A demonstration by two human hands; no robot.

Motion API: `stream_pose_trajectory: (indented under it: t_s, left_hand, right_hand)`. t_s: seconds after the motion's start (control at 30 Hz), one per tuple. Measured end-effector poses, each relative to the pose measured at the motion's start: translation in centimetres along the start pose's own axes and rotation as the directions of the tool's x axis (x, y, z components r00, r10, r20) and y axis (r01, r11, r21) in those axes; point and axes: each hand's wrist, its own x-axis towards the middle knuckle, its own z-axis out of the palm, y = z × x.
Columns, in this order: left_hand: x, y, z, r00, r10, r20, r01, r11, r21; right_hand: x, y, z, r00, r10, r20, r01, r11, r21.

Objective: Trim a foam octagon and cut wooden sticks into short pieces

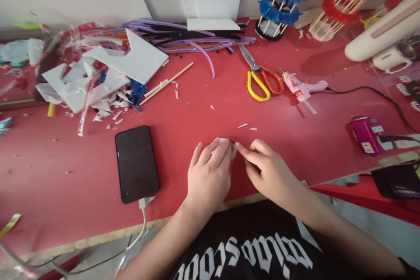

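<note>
My left hand (210,170) presses its fingers down on a small piece of white foam board (233,152) on the red table, holding it in place; the fingers cover most of the piece. Just to the right, my right hand (267,164) is closed around a slim knife (232,142). Its index finger points along the knife, and the tip meets the white piece by my left fingertips. Most of the knife is hidden in the hand. Two thin white slivers (243,125) lie beyond my hands.
A phone (137,164) on a cable lies left. Scissors (259,78), a pink glue gun (303,88) and a purple power socket (372,135) are to the right. White scraps (108,78), purple pipe cleaners (197,43) and blue (280,4) and red (344,4) stick models stand or lie behind.
</note>
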Motion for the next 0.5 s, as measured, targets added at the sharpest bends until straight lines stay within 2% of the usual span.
stream_pose_trajectory:
  t_s: [0.5]
  left_hand:
    - [-0.20,-0.18,0.06,0.999,-0.036,0.014,0.037,0.999,-0.035]
  right_hand:
    - [0.45,-0.49,0.11,1.000,-0.022,0.008,0.023,0.997,-0.077]
